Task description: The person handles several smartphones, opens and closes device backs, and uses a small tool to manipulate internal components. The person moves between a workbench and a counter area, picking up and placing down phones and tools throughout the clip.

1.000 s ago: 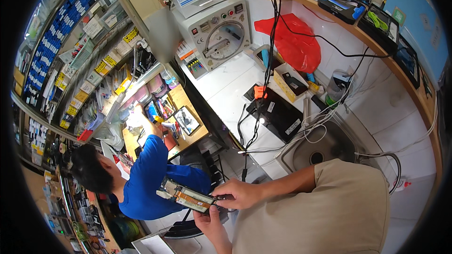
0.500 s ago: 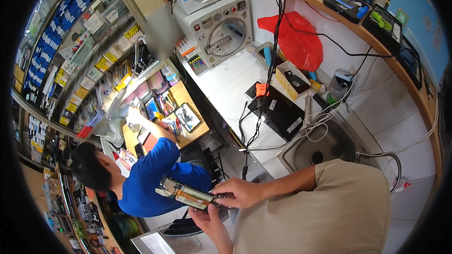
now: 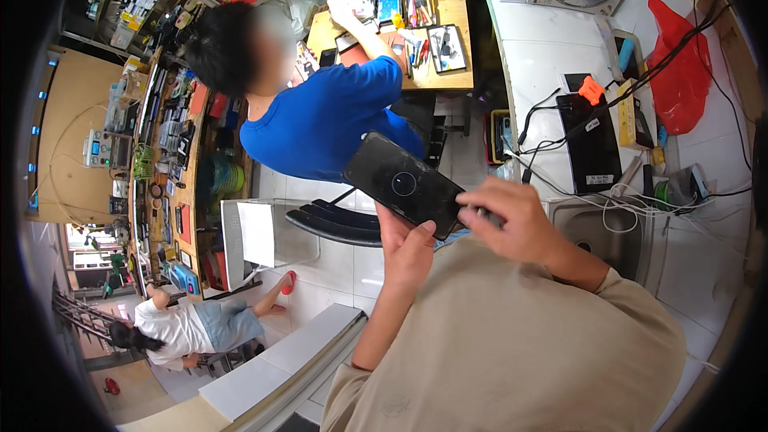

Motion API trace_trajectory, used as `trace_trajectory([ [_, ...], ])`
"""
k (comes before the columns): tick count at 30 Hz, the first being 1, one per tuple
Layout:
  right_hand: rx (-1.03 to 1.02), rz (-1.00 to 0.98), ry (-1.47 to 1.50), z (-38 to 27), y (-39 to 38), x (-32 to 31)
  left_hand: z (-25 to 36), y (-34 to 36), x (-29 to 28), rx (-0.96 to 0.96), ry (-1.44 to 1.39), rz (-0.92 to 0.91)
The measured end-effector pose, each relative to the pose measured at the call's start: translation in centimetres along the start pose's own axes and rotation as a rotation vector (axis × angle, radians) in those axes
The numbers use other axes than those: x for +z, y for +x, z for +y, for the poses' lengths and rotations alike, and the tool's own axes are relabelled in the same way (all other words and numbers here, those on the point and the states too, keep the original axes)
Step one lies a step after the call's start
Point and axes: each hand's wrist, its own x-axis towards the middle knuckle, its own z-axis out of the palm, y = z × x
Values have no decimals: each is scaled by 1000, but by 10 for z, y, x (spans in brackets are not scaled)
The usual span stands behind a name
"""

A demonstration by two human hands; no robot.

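A phone (image 3: 424, 192) lies in my left hand (image 3: 406, 254), its dark glass face turned up and a thin pale ring showing on it. The left fingers support it from beneath, with the thumb on its lower edge. At the phone's right end is my right hand (image 3: 516, 220), fingers pinched together against that edge. A small dark object (image 3: 490, 216) shows between those fingers; its kind cannot be made out. The phone's inner side faces away and is hidden.
A co-worker in a blue shirt (image 3: 320, 120) sits just beyond the phone at a wooden bench (image 3: 456, 12). A black chair (image 3: 336, 224) stands close by. On the right are a white counter (image 3: 532, 48), a black tablet (image 3: 588, 144), cables and a sink (image 3: 600, 232).
The phone, earlier showing its opened inside with board and gold parts, now has its glass face up. My view has swung left, bringing another seated person into sight.
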Motion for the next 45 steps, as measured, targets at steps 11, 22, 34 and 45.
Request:
trace_trajectory([
  [11, 596, -375, 809, 30, 3, -9, 1, -2, -1, -4, -16, -126],
  [22, 539, -356, 803, 34, -8, -4, 1, 4, -5, -112, -71, -187],
  [34, 655, -176, 837, 34, -8, -2, -10, -2, 1, -6, 368, -226],
  [45, 503, -100, 685, 21, -8, 5, -8, -2, 14, 60, 458, -149],
])
